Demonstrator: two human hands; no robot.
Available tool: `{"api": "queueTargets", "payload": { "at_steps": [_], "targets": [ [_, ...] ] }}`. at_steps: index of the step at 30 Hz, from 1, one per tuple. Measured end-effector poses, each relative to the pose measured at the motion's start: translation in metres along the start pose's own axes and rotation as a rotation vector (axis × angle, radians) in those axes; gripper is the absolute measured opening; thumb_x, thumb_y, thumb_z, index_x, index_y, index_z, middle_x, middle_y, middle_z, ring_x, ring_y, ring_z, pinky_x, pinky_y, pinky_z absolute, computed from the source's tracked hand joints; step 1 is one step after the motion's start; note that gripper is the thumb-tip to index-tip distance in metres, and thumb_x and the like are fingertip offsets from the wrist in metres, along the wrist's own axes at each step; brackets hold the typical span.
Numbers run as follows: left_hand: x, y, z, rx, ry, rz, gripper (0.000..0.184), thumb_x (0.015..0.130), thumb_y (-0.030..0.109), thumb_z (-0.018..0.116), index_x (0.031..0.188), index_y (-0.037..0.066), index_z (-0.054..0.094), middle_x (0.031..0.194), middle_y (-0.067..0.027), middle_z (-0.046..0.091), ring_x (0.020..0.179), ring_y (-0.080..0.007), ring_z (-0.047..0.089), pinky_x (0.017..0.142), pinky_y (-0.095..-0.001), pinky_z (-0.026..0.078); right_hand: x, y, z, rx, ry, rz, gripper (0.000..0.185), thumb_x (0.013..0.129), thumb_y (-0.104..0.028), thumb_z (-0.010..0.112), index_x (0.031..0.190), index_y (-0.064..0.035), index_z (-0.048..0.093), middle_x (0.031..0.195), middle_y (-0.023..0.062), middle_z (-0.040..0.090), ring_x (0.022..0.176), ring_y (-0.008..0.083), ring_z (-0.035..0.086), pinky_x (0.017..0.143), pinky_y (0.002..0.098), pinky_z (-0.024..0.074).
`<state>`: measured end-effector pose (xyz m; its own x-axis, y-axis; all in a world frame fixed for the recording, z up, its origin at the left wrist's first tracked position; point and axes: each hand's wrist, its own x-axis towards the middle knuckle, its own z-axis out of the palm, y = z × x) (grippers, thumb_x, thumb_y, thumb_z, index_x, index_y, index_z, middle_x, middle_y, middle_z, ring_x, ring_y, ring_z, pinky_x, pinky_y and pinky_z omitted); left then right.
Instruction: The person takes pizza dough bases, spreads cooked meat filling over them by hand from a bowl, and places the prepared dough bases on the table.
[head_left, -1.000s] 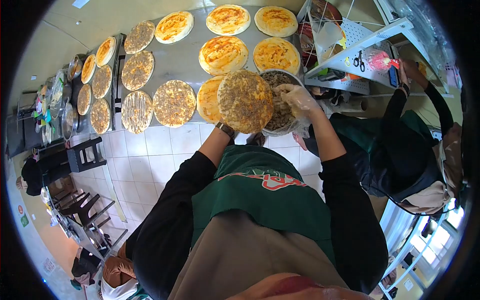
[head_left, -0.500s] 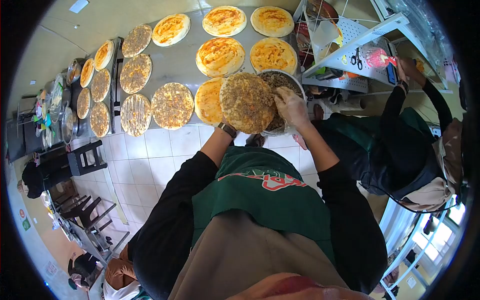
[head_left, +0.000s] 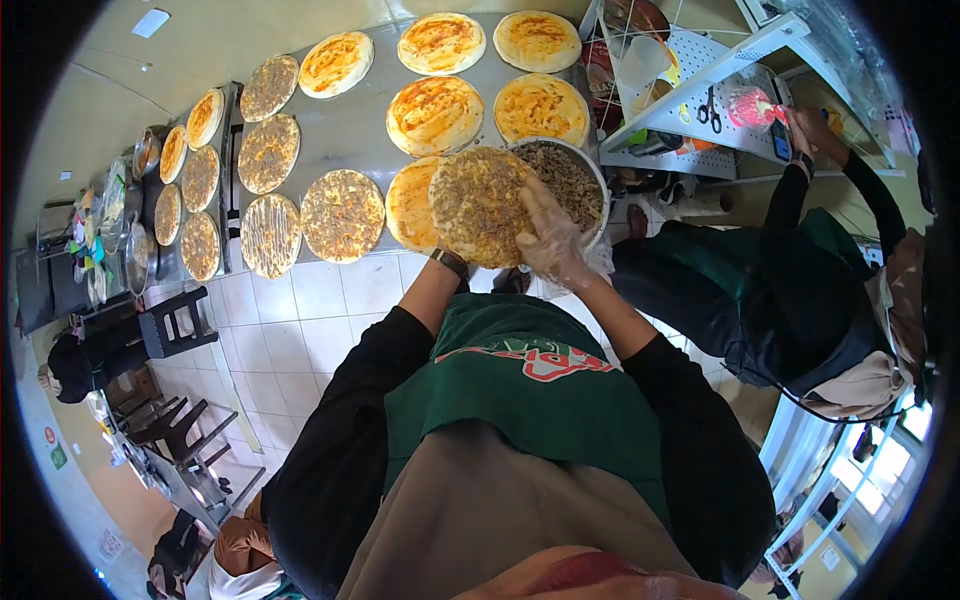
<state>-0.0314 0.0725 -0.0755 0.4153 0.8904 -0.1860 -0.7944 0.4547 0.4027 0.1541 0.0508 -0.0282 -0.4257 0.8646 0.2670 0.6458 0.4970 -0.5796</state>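
Note:
A flatbread [head_left: 478, 205] covered in brown crumbly topping is held up in front of me at the table's near edge. My left hand [head_left: 436, 250] supports it from below on its left side; most of that hand is hidden under the bread. My right hand [head_left: 553, 238], in a clear plastic glove, lies against the bread's right side with fingers stretched over the topping. Just right of the bread stands a round metal bowl [head_left: 606, 205] with crumbly brown filling [head_left: 560, 175] in it. Partly behind the held bread is an orange-topped flatbread [head_left: 408, 205].
The metal table [head_left: 345, 130] carries several flatbreads, some orange-topped, some brown-topped, one with white stripes [head_left: 270, 235]. A white perforated shelf [head_left: 690, 95] with scissors [head_left: 709, 110] is at right. A co-worker [head_left: 790, 270] stands at the right, hands near a phone [head_left: 780, 142].
My right hand has moved left and down from the bowl's edge onto the held flatbread, leaving more of the filling visible. The flatbread has shifted slightly left.

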Motion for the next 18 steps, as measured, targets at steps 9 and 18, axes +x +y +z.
{"api": "queueTargets", "payload": {
  "at_steps": [9, 18],
  "targets": [
    [0.003, 0.003, 0.001, 0.039, -0.017, 0.016, 0.043, 0.101, 0.030, 0.035, 0.141, 0.012, 0.036, 0.140, -0.0108, 0.045, 0.123, -0.0240, 0.048, 0.102, -0.0388, 0.043, 0.017, 0.014, -0.001, -0.110, 0.047, 0.097, 0.057, 0.089, -0.037, 0.053, 0.137, -0.0072, 0.043, 0.142, 0.0166, 0.041, 0.130, 0.0374, 0.040, 0.107, 0.0419, 0.0338],
    [0.002, -0.004, 0.010, 0.077, -0.041, 0.040, 0.043, 0.101, 0.029, 0.034, 0.141, 0.013, 0.036, 0.140, -0.0106, 0.045, 0.123, -0.0239, 0.048, 0.102, -0.0387, 0.043, -0.008, 0.119, 0.045, 0.033, 0.016, 0.424, 0.047, 0.086, -0.036, 0.057, 0.128, -0.0136, 0.053, 0.138, 0.0133, 0.046, 0.114, 0.0338, 0.055, 0.096, 0.0428, 0.0450]
  ]
}}
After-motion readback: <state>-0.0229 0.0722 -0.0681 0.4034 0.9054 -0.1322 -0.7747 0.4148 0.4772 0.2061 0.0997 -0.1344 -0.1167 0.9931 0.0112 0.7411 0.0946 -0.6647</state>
